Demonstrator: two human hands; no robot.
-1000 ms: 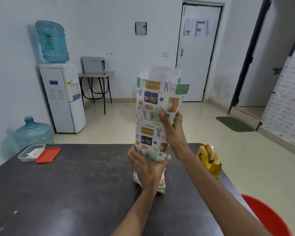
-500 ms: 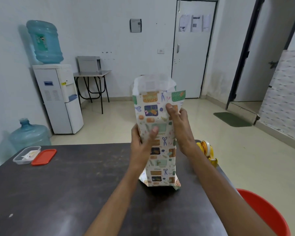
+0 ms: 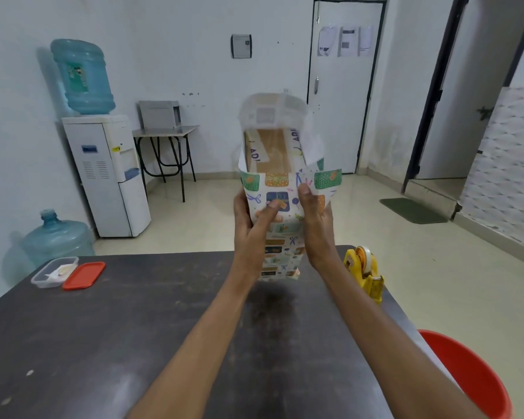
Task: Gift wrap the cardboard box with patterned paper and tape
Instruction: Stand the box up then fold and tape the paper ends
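1. Presently gripped from both sides: curled round the patterned paper (image 3: 280, 234) with the left hand (image 3: 250, 228), thumb pressed flat on the front; curled round the opposite side with the right hand (image 3: 316, 225), thumb pinning the loose overlap flap.
2. Held upright over the table's (image 3: 133, 328) far edge, with the cardboard box (image 3: 273, 152) showing brown inside the open top; cannot tell whether resting or lifted.
3. Could let the box slip inside the sleeve on any slackening of the squeeze; no tape visible on the seam.
4. Might spring open at the flap on lifting the right thumb.
5. Could crush or tear the tall empty collar by squeezing too hard.
6. Means a one-handed hold when reaching for the yellow tape dispenser (image 3: 365, 272) at the far right corner; could nudge it off the edge.
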